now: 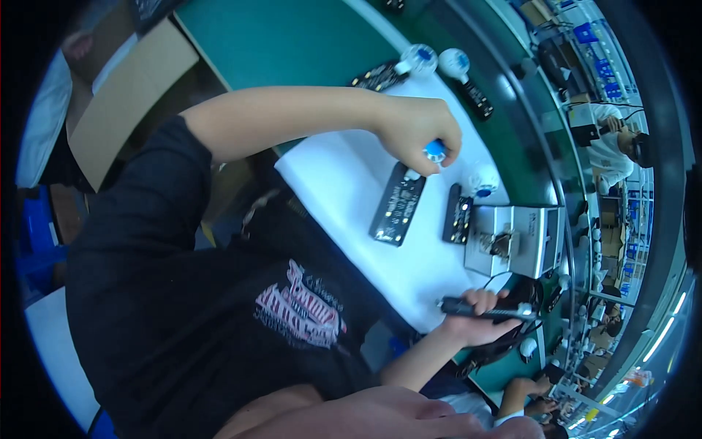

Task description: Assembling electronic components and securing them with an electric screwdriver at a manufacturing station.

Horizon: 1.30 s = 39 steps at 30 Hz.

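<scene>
My left hand [424, 135] is closed over a blue-and-white round bulb. Just below it a flat black board [399, 206] with small bright spots lies on a white sheet [329, 175]. The bulb seems joined to this board, though my fingers hide most of the joint. Nearer my body, my right hand [482, 322] grips a dark, bar-shaped device [486, 310] lying across its fingers; its exact kind is unclear. Between the hands, another black board [458, 214] rests on the sheet beside a white bulb [482, 180] with a blue centre.
A silver-grey box [504, 238] stands beyond the right hand. Two more bulbs, one white [419, 60], sit with black boards on the green table [285, 44]. A cardboard sheet [131, 102] is at the left. A co-worker's hands [530, 391] work at lower right; another person [610, 143] is beyond.
</scene>
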Motion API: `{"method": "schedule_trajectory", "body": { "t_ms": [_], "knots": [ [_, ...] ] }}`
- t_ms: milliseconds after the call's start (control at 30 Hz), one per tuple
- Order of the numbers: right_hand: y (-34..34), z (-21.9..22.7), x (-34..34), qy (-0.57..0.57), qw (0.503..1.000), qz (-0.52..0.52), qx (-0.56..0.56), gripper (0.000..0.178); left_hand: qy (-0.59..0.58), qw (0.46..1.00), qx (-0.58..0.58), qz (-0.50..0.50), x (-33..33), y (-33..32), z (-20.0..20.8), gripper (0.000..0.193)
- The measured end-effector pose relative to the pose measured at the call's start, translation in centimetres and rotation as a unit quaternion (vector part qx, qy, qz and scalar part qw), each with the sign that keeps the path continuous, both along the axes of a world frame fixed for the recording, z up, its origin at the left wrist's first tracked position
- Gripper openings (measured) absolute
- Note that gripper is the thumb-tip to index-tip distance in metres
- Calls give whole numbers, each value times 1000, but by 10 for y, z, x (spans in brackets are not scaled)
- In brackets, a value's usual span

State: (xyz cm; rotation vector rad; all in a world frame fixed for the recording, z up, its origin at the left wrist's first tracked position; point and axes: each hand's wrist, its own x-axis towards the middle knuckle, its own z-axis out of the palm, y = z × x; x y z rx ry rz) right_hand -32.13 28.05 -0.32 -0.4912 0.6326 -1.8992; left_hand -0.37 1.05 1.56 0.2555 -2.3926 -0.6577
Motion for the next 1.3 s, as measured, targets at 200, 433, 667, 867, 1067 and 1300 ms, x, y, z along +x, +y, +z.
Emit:
{"method": "schedule_trajectory", "body": {
  "t_ms": [200, 433, 667, 867, 1067, 1300],
  "knots": [
    [19, -16, 7, -9, 996, -56, 71, 70, 25, 977, 0, 211, 2, -91, 67, 28],
    [9, -3, 21, -29, 971, -171, 167, 66, -76, 875, 21, 478, -38, -244, 18, 44],
    [25, -68, -50, 5, 997, 27, 73, 70, -164, 613, -55, 770, 59, -291, 11, 48],
    [6, -23, 2, 7, 993, -56, 102, 66, -114, 637, 119, 753, 195, -281, -13, 68],
    [6, -17, 11, -1, 979, -144, 141, 62, -56, 763, 13, 644, 147, -159, 42, 64],
    [4, -26, -2, -26, 991, -86, 95, 65, -62, 904, -21, 423, 52, 87, 20, 45]
  ]
}}
